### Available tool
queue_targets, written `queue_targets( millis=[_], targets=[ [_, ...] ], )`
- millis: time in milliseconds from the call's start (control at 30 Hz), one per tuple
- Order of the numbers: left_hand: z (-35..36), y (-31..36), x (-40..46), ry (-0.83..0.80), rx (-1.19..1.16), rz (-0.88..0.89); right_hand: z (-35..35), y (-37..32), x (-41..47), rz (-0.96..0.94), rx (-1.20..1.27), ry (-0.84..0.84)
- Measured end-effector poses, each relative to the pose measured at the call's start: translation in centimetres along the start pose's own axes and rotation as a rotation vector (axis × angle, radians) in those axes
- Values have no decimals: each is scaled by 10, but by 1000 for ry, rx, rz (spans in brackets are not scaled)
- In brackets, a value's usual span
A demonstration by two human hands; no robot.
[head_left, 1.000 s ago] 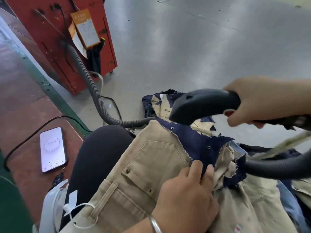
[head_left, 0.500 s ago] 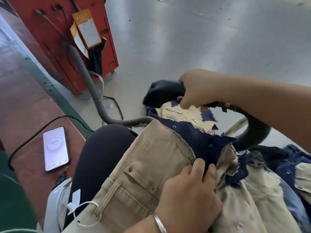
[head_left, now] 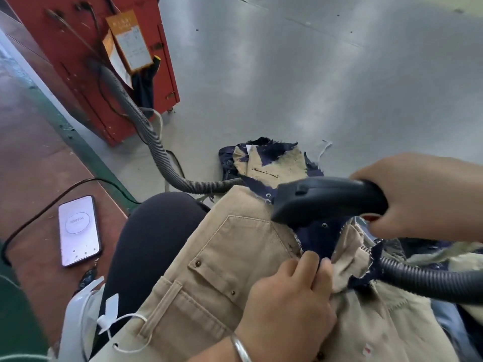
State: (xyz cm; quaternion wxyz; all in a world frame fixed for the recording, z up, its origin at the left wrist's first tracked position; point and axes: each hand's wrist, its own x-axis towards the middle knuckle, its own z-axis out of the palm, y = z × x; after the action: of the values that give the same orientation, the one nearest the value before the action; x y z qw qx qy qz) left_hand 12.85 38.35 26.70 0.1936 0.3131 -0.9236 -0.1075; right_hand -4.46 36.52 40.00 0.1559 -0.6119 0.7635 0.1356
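The right hand [head_left: 418,197] grips the black nozzle [head_left: 326,199] above the frayed navy edge [head_left: 320,240] of the khaki trousers [head_left: 222,270]. The left hand [head_left: 287,304] pinches that edge, and open floor [head_left: 326,87] fills the upper right.

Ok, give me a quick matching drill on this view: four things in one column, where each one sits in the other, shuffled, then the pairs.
Things:
1. black suction nozzle
2. phone
3. tan garment
4. red cabinet

Places:
A. lies on the brown bench, screen lit
B. stands on the grey floor, grey hose running to it
C. gripped by the right hand
D. across the lap, pinched by the left hand

Pairs: 1-C, 2-A, 3-D, 4-B.
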Motion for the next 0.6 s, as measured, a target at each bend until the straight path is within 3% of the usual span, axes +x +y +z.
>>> queue_targets(
  millis=[367, 600],
  targets=[
    [1, 0, -1, 6, -22, -3, 11, -48, 81, -67, 58, 198],
    [1, -4, -2, -20, -73, -11, -24, -9, 67, -77, 289, 249]
  ],
)
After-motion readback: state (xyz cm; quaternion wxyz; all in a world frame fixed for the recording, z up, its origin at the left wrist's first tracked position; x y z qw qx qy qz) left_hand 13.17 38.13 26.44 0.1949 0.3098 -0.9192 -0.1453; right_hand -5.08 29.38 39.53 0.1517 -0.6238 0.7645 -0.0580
